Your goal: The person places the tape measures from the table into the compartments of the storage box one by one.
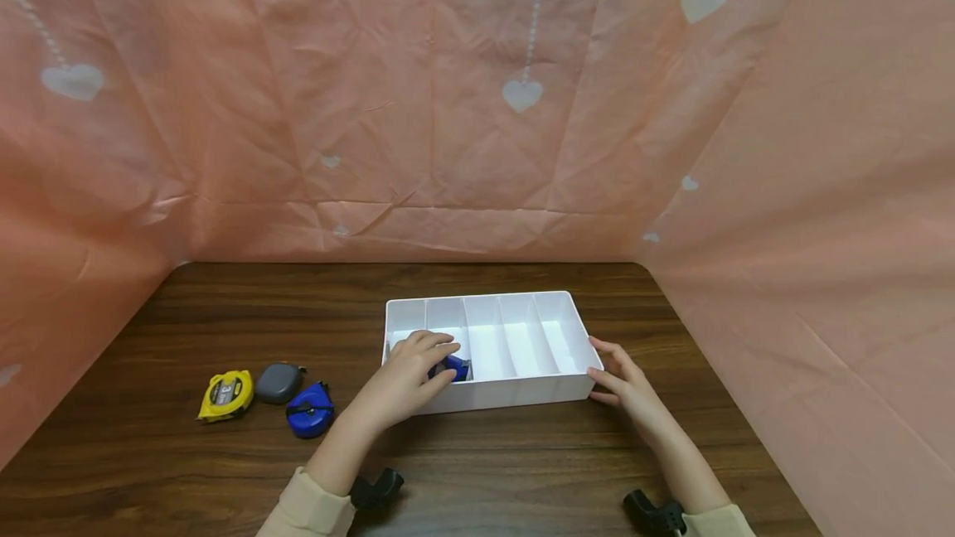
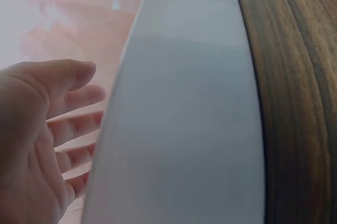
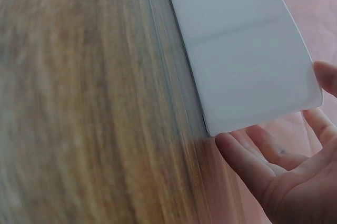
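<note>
Landmark: the white tray (image 1: 515, 390), five compartments, flat on the wooden table (image 1: 522, 471).

Contents: I record one blue tape measure (image 1: 459, 367) inside the tray, at the near end of its second compartment from the left. The hand above hides much of it.

Left hand (image 1: 414, 367): it is over the tray's near wall, above that compartment. I find thumb and fingers loosely spread, with a wide gap between them and nothing visibly gripped. I cannot tell whether a fingertip touches the blue case.

Right hand (image 1: 630, 388): it stands at the tray's right end, fingers apart, fingertips resting against the near corner; it holds nothing else.

Left of the tray, and apart from it, lie a second blue tape measure (image 1: 310, 410), then a dark grey case (image 1: 278, 384), then a yellow tape measure (image 1: 226, 395), outermost.

Handling, in my judgement: the tape measures should prove hard, compact and fairly dense for their size, not fragile, with rounded edges that may slip. I would pinch each across its flat sides. The tray looks like thin, light, smooth plastic, liable to slide; I would steady it by an end wall and avoid its dividers.
</note>
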`<state>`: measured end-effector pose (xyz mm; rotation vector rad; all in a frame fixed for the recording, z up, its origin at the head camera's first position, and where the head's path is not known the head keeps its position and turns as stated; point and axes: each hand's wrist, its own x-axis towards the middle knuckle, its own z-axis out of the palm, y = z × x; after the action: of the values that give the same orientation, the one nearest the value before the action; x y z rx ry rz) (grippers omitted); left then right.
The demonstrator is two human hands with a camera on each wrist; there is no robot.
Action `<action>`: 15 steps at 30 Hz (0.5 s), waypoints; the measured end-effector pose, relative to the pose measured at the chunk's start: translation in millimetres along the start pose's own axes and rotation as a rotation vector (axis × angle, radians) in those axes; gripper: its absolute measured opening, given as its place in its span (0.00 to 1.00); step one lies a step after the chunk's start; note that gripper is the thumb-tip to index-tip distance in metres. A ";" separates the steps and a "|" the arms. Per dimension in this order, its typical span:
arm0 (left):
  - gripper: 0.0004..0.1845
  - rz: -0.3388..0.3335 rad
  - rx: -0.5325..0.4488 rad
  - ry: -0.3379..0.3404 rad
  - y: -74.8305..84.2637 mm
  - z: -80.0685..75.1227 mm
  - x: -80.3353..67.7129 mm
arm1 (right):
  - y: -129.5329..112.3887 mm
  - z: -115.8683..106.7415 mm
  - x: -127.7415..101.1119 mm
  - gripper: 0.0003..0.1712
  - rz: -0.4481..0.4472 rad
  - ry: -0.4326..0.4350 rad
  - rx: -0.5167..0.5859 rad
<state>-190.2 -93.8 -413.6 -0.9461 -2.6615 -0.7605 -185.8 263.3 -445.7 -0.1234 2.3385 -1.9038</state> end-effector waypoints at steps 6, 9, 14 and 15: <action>0.22 0.022 0.009 0.043 1.9 -8.4 -2.3 | -0.6 0.7 0.1 0.32 0.003 0.000 0.004; 0.23 0.016 0.011 0.061 1.4 -12.2 -4.9 | -0.4 0.7 0.2 0.32 0.005 -0.001 0.002; 0.23 0.017 0.026 0.104 -1.2 -16.4 -10.7 | 0.1 0.5 -0.3 0.32 0.005 0.001 0.001; 0.23 0.017 0.033 0.113 -2.0 -16.8 -12.2 | 0.1 0.4 -0.4 0.32 0.005 -0.001 0.001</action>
<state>-181.5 -110.6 -404.7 -0.8888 -2.5578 -0.7413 -185.3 262.9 -445.8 -0.1182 2.3352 -1.9021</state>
